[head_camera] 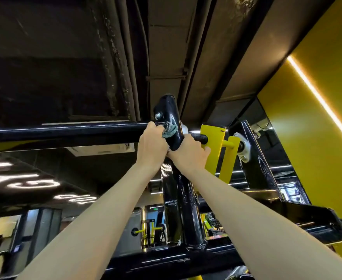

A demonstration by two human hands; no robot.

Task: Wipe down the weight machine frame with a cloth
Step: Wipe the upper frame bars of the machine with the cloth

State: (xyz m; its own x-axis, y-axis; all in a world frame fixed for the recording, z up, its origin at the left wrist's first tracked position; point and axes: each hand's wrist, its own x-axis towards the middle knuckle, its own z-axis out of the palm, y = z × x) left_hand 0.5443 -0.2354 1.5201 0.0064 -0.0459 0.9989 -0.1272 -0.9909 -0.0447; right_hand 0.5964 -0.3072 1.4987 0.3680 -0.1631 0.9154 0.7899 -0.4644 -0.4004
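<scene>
Both arms reach up overhead to the top of the black weight machine frame (178, 209). My left hand (151, 142) grips a small grey-green cloth (168, 131) and presses it against the frame's upright post just below a bolt, where a long black crossbar (65, 132) meets it. My right hand (188, 152) is curled around the lower right side of the same post, next to a black threaded rod (199, 137). Most of the cloth is hidden inside my left hand.
A yellow bracket (213, 138) and a white bearing block (241, 145) sit right of my hands. A black angled strut (259, 162) and a yellow wall (317, 118) stand further right. Dark ceiling pipes run above. Other gym machines show below.
</scene>
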